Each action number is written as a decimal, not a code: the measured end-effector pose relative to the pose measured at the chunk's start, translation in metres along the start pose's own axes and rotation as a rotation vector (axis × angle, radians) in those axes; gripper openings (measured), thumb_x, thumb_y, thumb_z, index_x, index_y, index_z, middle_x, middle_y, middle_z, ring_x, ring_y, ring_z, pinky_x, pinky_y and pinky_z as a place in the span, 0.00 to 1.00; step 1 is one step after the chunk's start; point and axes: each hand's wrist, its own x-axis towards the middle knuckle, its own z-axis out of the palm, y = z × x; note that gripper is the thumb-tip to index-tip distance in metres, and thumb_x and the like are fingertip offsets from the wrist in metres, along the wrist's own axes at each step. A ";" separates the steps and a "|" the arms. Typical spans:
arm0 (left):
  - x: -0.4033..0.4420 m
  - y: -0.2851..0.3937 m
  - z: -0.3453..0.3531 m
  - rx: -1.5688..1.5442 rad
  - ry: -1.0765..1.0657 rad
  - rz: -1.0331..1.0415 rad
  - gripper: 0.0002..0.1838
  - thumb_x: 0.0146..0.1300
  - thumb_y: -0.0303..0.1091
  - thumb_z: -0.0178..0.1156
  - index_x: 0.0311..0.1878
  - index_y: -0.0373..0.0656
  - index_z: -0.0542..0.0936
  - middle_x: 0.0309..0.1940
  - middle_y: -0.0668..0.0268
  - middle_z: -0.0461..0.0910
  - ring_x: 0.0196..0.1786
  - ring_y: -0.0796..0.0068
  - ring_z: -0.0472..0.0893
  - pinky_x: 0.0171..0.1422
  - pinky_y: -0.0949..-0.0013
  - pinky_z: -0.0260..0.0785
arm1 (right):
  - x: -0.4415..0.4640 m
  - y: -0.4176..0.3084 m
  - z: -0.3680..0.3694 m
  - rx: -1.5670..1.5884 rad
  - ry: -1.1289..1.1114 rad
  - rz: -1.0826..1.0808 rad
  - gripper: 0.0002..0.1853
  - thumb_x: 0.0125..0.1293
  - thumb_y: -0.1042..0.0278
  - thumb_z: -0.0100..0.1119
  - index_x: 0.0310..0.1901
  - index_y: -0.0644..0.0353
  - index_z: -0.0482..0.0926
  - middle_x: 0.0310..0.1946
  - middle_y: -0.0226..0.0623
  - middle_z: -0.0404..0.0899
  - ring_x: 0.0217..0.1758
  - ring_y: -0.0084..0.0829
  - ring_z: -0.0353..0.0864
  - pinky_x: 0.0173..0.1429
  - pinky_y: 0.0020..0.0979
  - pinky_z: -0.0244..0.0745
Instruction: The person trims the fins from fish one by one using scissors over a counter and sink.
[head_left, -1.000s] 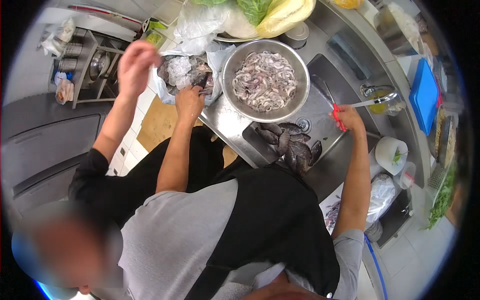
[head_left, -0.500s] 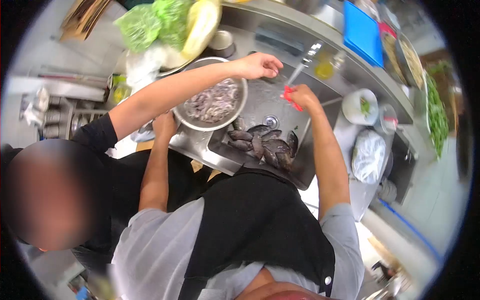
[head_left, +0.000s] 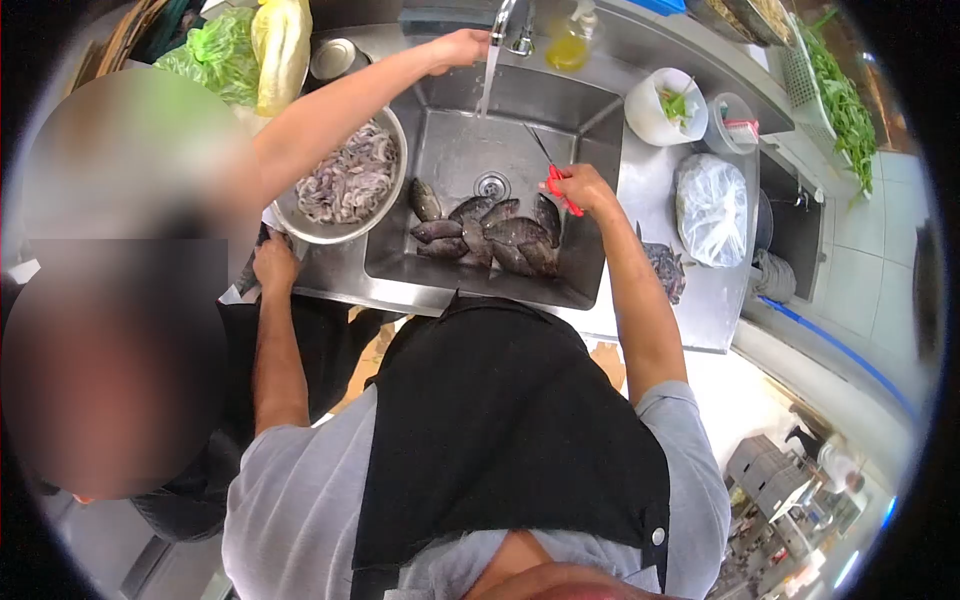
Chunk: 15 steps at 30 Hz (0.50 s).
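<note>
My right hand (head_left: 582, 190) is closed around red-handled scissors (head_left: 558, 186) at the right side of the steel sink (head_left: 440, 140); the blades point toward the far wall. Several dark whole fish (head_left: 515, 230) lie near the drain, below and left of the scissors. My left hand (head_left: 275, 262) is closed beside the steel bowl (head_left: 335, 238) of cut, pale purplish pieces (head_left: 348, 180). Whatever the left hand grips is mostly hidden; a dark edge shows next to it. A co-worker's hand (head_left: 462, 50) reaches across to the running faucet (head_left: 503, 22).
The co-worker stands close at my left, their arm over the bowl. Right of the sink are a dark fish (head_left: 662, 268), a clear plastic bag (head_left: 712, 210), and a white container (head_left: 665, 105). A yellow liquid bottle (head_left: 570, 45) stands behind the sink. Bagged greens (head_left: 215, 55) are far left.
My view has shifted, showing more of the right counter. The co-worker's hand has moved toward the faucet. My right hand still holds the scissors, now nearer the fish; water keeps running.
</note>
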 end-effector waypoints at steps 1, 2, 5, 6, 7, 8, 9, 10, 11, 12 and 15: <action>0.001 0.001 -0.004 -0.008 -0.007 -0.005 0.10 0.69 0.34 0.60 0.46 0.41 0.86 0.49 0.50 0.86 0.53 0.49 0.87 0.57 0.50 0.80 | -0.008 0.009 0.001 0.032 0.001 0.052 0.26 0.59 0.47 0.81 0.31 0.67 0.84 0.22 0.38 0.82 0.22 0.30 0.81 0.25 0.35 0.74; 0.001 0.004 -0.008 -0.024 -0.014 -0.005 0.10 0.70 0.34 0.60 0.46 0.41 0.86 0.49 0.50 0.86 0.53 0.49 0.86 0.57 0.50 0.80 | -0.015 0.016 0.002 0.028 -0.002 0.058 0.26 0.59 0.47 0.81 0.31 0.67 0.84 0.22 0.38 0.82 0.22 0.30 0.81 0.25 0.35 0.74; 0.004 0.012 -0.028 -0.078 -0.064 -0.037 0.10 0.71 0.34 0.60 0.46 0.41 0.85 0.49 0.50 0.86 0.53 0.50 0.86 0.57 0.51 0.80 | -0.026 0.033 0.009 0.071 -0.030 0.031 0.25 0.60 0.48 0.81 0.33 0.67 0.84 0.21 0.36 0.81 0.21 0.28 0.80 0.24 0.33 0.73; 0.004 0.015 -0.031 -0.084 -0.058 -0.056 0.10 0.72 0.35 0.60 0.46 0.40 0.85 0.49 0.50 0.86 0.53 0.50 0.86 0.57 0.52 0.80 | -0.028 0.038 0.012 0.099 -0.035 0.042 0.25 0.60 0.49 0.81 0.33 0.67 0.84 0.22 0.36 0.81 0.21 0.27 0.79 0.23 0.33 0.73; -0.002 0.010 -0.031 -0.084 -0.039 -0.090 0.10 0.72 0.35 0.59 0.46 0.40 0.85 0.49 0.50 0.86 0.53 0.50 0.86 0.57 0.52 0.80 | -0.029 0.040 0.016 0.127 -0.040 0.051 0.24 0.61 0.50 0.81 0.33 0.67 0.84 0.22 0.35 0.81 0.20 0.26 0.79 0.23 0.33 0.72; -0.008 0.002 -0.025 -0.065 0.073 -0.116 0.10 0.73 0.35 0.59 0.46 0.40 0.85 0.48 0.50 0.86 0.53 0.50 0.86 0.57 0.52 0.80 | -0.030 0.042 0.021 0.125 -0.061 0.030 0.24 0.61 0.50 0.81 0.33 0.67 0.84 0.22 0.35 0.81 0.20 0.26 0.79 0.23 0.33 0.72; -0.010 -0.011 -0.006 -0.042 0.268 -0.096 0.07 0.66 0.31 0.65 0.44 0.39 0.83 0.44 0.49 0.85 0.49 0.42 0.84 0.55 0.45 0.78 | -0.033 0.042 0.025 0.161 -0.057 0.039 0.24 0.61 0.50 0.81 0.33 0.67 0.84 0.22 0.35 0.81 0.20 0.26 0.78 0.22 0.33 0.71; -0.018 -0.002 -0.022 -0.017 0.299 -0.073 0.07 0.64 0.28 0.66 0.44 0.38 0.83 0.45 0.50 0.85 0.50 0.43 0.83 0.55 0.44 0.76 | -0.034 0.044 0.029 0.199 -0.048 0.054 0.23 0.61 0.51 0.81 0.32 0.66 0.84 0.21 0.35 0.80 0.19 0.26 0.77 0.22 0.33 0.70; -0.024 0.011 -0.034 -0.069 0.338 -0.077 0.07 0.63 0.27 0.66 0.44 0.38 0.82 0.45 0.50 0.84 0.51 0.44 0.82 0.56 0.44 0.75 | -0.033 0.046 0.034 0.201 -0.054 0.044 0.23 0.61 0.51 0.81 0.32 0.66 0.84 0.21 0.35 0.80 0.19 0.26 0.77 0.22 0.33 0.70; -0.029 0.021 -0.042 -0.123 0.379 -0.080 0.08 0.61 0.26 0.67 0.43 0.37 0.82 0.45 0.50 0.83 0.52 0.44 0.81 0.58 0.44 0.74 | -0.031 0.051 0.040 0.205 -0.052 0.024 0.23 0.61 0.51 0.81 0.32 0.66 0.83 0.21 0.34 0.80 0.19 0.26 0.77 0.22 0.33 0.70; -0.050 0.040 -0.058 -0.272 0.337 0.042 0.08 0.62 0.26 0.67 0.44 0.37 0.82 0.46 0.51 0.82 0.54 0.43 0.80 0.59 0.45 0.73 | -0.043 0.060 0.045 0.161 -0.072 0.002 0.21 0.62 0.53 0.81 0.32 0.64 0.82 0.21 0.32 0.79 0.18 0.24 0.75 0.21 0.31 0.68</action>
